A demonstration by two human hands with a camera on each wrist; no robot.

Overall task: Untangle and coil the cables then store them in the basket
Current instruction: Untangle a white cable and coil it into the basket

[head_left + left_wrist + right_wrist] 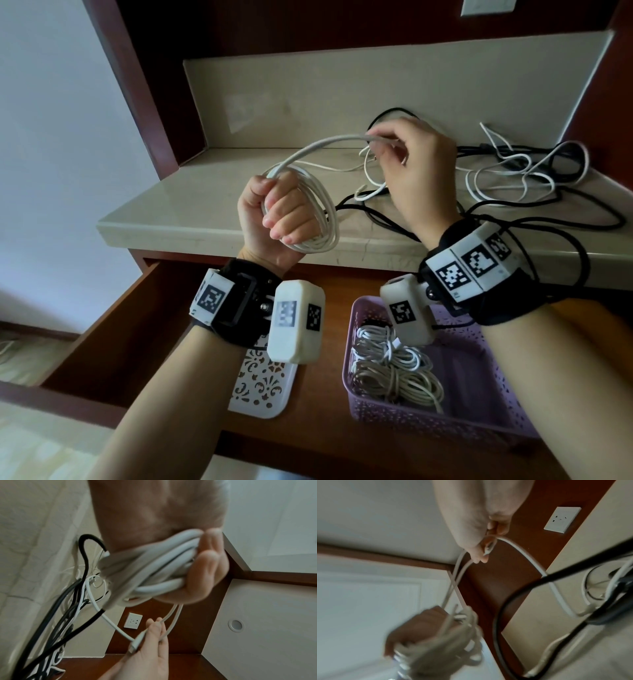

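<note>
Dark wood frames everything: an open drawer (113,346) sits nearest the camera, and in it the purple basket (455,421) already holds coiled white cables (394,370), with a white perforated tray (260,387) just beside it.

Above the drawer, the left hand (274,216) is closed in a fist around a half-wound coil of white cable (318,205), several loops bunched in the palm. If that fist slackens, I judge the loops will spring apart and the winding must be redone.

Beyond it, the right hand (414,171) pinches the free run of the same cable near its plug (137,641), thumb and fingers curled around it, feeding the next loop. A slip here would let the tail drop back among the others.

Farther back on the pale stone counter (191,212) lies the unsorted heap: black cables (561,219) crossed with thin white cables (507,171). One black strand hangs off the counter edge and loops around the right wrist band (476,270). That is the likeliest trouble: as the right hand swings round, the wrist could snag the strand and drag the whole tangle off the counter into the drawer.
</note>
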